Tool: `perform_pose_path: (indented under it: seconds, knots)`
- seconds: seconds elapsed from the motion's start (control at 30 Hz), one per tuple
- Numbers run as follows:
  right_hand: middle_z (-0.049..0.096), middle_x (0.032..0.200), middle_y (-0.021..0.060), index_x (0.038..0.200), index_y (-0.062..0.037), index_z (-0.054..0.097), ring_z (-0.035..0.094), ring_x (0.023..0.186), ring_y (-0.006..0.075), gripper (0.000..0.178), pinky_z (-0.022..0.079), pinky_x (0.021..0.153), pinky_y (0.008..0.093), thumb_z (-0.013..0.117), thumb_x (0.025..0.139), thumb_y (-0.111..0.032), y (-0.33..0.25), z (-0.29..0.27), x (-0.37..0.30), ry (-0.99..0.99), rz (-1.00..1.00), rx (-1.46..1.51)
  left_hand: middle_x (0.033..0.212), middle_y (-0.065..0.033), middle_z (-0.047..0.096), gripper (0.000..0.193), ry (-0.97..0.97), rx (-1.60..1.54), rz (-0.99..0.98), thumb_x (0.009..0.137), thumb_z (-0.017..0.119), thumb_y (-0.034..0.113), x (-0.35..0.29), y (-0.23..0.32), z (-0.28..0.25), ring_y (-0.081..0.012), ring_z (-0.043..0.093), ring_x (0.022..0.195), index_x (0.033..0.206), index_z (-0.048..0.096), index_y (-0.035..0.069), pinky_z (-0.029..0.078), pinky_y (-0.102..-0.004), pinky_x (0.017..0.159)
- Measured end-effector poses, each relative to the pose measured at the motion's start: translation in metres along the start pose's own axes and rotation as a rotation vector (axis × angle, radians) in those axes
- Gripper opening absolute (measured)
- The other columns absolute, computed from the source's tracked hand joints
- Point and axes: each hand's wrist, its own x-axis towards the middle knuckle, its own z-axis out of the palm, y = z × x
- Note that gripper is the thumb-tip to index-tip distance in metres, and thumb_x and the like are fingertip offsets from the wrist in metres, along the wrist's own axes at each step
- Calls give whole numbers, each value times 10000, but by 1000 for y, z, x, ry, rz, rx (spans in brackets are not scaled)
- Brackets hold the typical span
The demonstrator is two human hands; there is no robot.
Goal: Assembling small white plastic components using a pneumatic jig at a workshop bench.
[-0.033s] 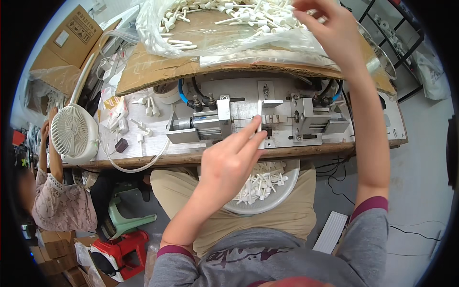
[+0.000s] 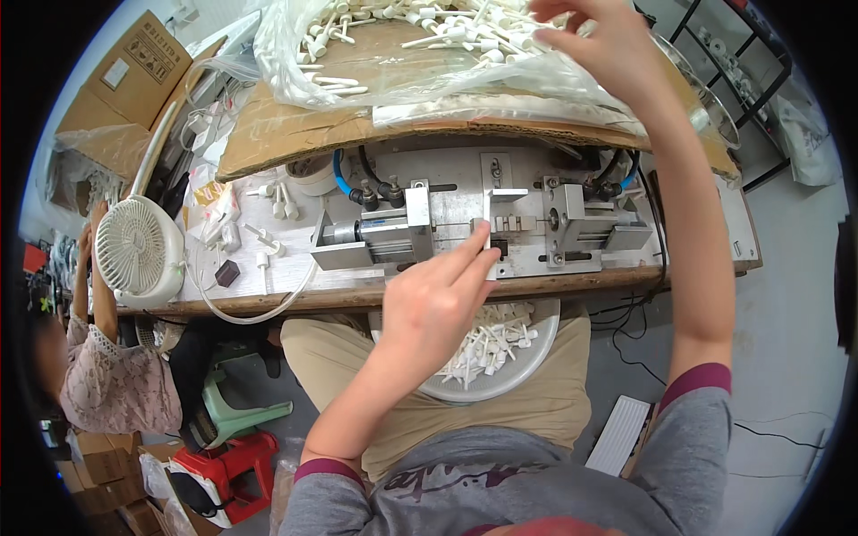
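My left hand (image 2: 433,299) is at the middle of a metal clamping fixture (image 2: 518,221) on the bench. Its fingertips pinch what looks like a slim white plastic piece (image 2: 486,234), standing on end and partly hidden by the fingers. Farther off, my right hand (image 2: 599,45) reaches over a heap of white plastic pieces with stems (image 2: 474,31), on plastic film at the far side. Its thumb and fingers are apart with nothing visible between them; some fingertips run past the top edge. A bowl (image 2: 547,353) of similar pieces rests on my lap.
Two metal cylinder units (image 2: 384,237) with blue and black hoses flank the fixture. A cardboard sheet (image 2: 268,134) overhangs the machine. At left are a white fan (image 2: 138,246), loose white parts (image 2: 284,198) and a small dark block (image 2: 227,272). Another person (image 2: 116,375) sits far left.
My right hand has shifted slightly left and up over the heap. My left hand has stayed at the fixture, its wrist moving only a little right.
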Motion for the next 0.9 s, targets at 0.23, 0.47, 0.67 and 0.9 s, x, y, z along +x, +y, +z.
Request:
perform_pose_path:
  seconds: [0.23, 0.47, 0.67, 0.9]
  knots:
    - [656, 1125, 186, 1269, -72, 533, 621, 1067, 357, 670, 529, 878, 409, 721, 629, -2, 24, 65, 41, -591, 99, -507, 1200, -141, 673, 258, -177, 141, 7, 726, 779, 143, 5, -4, 24, -211, 662, 607, 956, 703, 53, 523, -310, 578]
    - [666, 1007, 162, 1068, -46, 617, 642, 976, 333, 414, 524, 821, 420, 712, 670, -108, 13, 51, 37, -641, -11, -478, 1200, -138, 675, 264, -216, 159, 10, 723, 788, 158, 4, -7, 24, -215, 651, 563, 953, 706, 58, 532, -307, 578]
    - [662, 885, 162, 904, -5, 638, 644, 875, 343, 279, 509, 788, 416, 739, 710, -178, 27, 43, 33, -630, -63, -501, 1207, -129, 674, 245, -193, 143, 16, 732, 781, 154, 3, -8, 26, -218, 643, 550, 943, 705, 57, 533, -308, 569]
    - [680, 870, 94, 890, -17, 683, 622, 716, 154, 322, 486, 590, 294, 839, 721, -242, 22, 25, 36, -493, 220, -56, 1226, -114, 668, 225, -196, 131, 10, 745, 775, 160, 1, -9, 25, -217, 638, 552, 933, 699, 62, 530, -310, 566]
